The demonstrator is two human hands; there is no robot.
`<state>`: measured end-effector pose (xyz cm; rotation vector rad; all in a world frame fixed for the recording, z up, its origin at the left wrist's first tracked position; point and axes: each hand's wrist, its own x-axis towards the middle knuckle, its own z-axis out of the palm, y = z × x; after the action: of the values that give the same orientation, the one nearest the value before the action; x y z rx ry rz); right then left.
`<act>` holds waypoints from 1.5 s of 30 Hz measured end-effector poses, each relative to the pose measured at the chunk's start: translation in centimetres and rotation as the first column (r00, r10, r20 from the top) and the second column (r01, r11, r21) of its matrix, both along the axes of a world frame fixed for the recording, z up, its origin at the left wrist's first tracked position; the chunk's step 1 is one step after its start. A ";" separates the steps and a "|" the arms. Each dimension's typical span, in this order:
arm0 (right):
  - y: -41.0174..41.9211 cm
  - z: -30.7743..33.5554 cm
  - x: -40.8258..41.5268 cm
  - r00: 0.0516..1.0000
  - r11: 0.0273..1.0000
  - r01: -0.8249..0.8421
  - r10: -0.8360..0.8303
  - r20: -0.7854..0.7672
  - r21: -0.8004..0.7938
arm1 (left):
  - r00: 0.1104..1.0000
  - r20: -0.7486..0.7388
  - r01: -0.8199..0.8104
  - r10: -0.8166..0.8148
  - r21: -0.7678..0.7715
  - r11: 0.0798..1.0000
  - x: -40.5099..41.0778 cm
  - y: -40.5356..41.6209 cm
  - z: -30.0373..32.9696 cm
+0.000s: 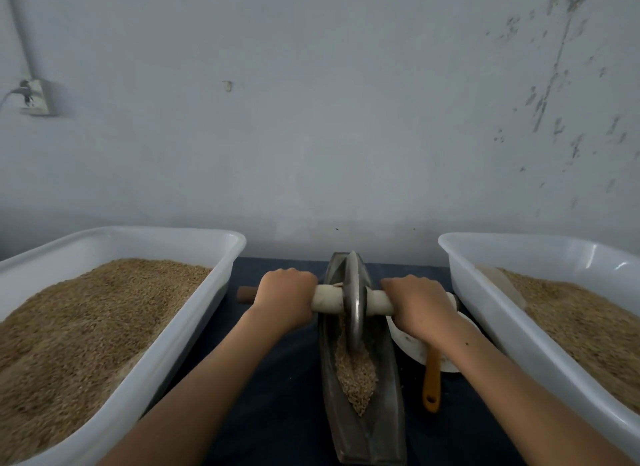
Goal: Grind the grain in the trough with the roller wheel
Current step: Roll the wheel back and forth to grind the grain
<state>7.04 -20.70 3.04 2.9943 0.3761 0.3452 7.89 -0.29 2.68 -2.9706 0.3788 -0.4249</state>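
The work looks to be in its early or middle part, not near its end. The metal trough (360,389) lies lengthwise on the dark-covered table (277,379), running from 12 o'clock near the wall to 6 o'clock near the person, between two white plastic tubs. The roller wheel (354,299) stands upright on its edge in the far half of the trough, its rim sunk into the grain (356,372). The left hand (284,297) is wrapped around the pale axle handle (330,298) at 9 o'clock of the wheel, and the right hand (417,306) is wrapped around the same axle at 3 o'clock, both with fingers curled tight over it. The grain on the near side of the wheel, toward 6 o'clock, shows as whole, separate kernels heaped in a pointed bed, with no fine flour plainly visible, so most of the crushing appears to remain. What lies under and beyond the wheel is hidden. The left tub (221,275) at 9 o'clock holds a large mass of grain, and the right tub (485,309) at 3 o'clock holds a shallower slope; whether either is ground cannot be told. A white bowl (408,341) and a yellow-handled tool (431,379) sit just beside the trough at 3 o'clock, beneath the right wrist.
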 end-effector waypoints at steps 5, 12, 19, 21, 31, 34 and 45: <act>0.0 1.2 -0.5 0.981 0.995 -0.036 0.018 -0.193 -0.090 | 0.958 -0.287 0.018 -0.026 -0.032 0.999 0.1 0.6 0.6; -0.2 1.4 -0.2 0.959 0.997 -0.025 0.001 -0.283 -0.078 | 0.955 -0.297 0.014 -0.021 -0.023 1.000 0.1 0.6 0.7; -0.2 -1.3 0.9 0.993 0.996 -0.014 0.003 0.117 0.087 | 0.986 0.167 0.004 -0.001 -0.021 1.000 0.0 -0.4 -0.4; -0.4 -1.5 1.0 0.992 0.995 -0.027 0.014 0.128 0.099 | 0.981 0.193 0.005 0.000 -0.024 1.000 0.0 -0.4 -0.5; -0.5 1.2 -0.2 0.955 0.995 -0.048 0.021 -0.297 -0.085 | 0.926 -0.377 -0.022 0.015 -0.014 1.000 -0.2 0.2 1.0; -0.5 1.0 0.0 0.962 0.997 -0.046 0.027 -0.271 -0.065 | 0.952 -0.307 -0.022 0.021 0.001 1.000 -0.1 0.2 0.9; -0.4 -1.6 0.7 0.990 0.997 -0.032 0.022 0.139 0.075 | 0.983 0.184 0.009 0.000 -0.047 0.999 0.2 -0.2 -0.8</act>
<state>7.73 -21.07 1.48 3.0188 0.3987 0.5793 8.09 -0.53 1.90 -2.9429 0.3602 -0.7121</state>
